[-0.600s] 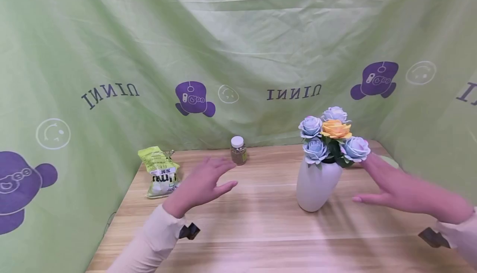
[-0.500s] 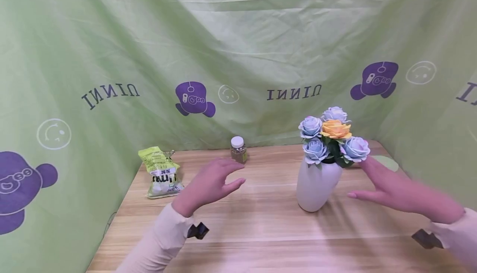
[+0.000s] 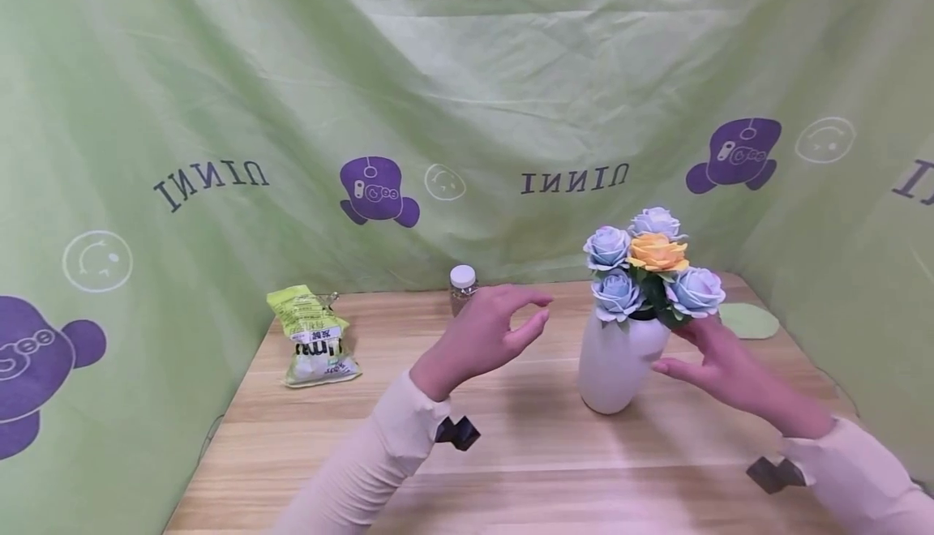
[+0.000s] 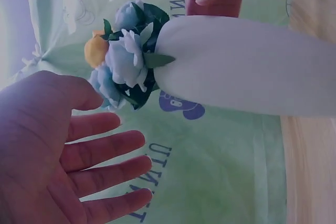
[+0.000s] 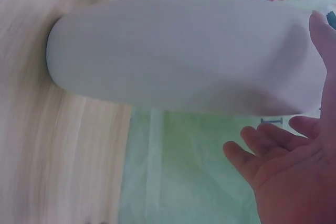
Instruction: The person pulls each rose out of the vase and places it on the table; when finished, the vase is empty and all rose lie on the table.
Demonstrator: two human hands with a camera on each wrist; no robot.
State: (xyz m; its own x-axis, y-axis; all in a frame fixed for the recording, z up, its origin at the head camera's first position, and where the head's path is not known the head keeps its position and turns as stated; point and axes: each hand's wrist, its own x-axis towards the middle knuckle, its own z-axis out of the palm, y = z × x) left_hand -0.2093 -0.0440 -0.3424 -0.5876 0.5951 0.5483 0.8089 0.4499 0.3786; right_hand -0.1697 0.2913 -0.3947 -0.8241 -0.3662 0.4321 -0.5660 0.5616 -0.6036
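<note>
A tall white vase [image 3: 616, 365] stands on the right half of the wooden table. Blue artificial roses [image 3: 695, 292] and one orange rose [image 3: 658, 252] rise from its mouth. My right hand [image 3: 730, 369] is at the vase's right side, close under the blooms, thumb in front and fingers partly hidden behind it; in the right wrist view the fingers [image 5: 241, 158] look loosely bent, and contact is hard to tell. To the left of the vase my left hand [image 3: 485, 328] hovers with relaxed, spread fingers, holding nothing. The left wrist view shows the vase [image 4: 236, 64] apart from that hand.
A green and white snack bag [image 3: 314, 340] lies at the table's back left. A small jar [image 3: 463, 280] with a white lid stands at the back, partly behind my left hand. A pale green oval mat [image 3: 747, 321] lies at the back right. Green printed cloth [image 3: 467, 97] hangs behind the table.
My left hand has moved right, from near the snack bag past the jar towards the vase. My right hand has come left, up to the vase. The vase stays in place.
</note>
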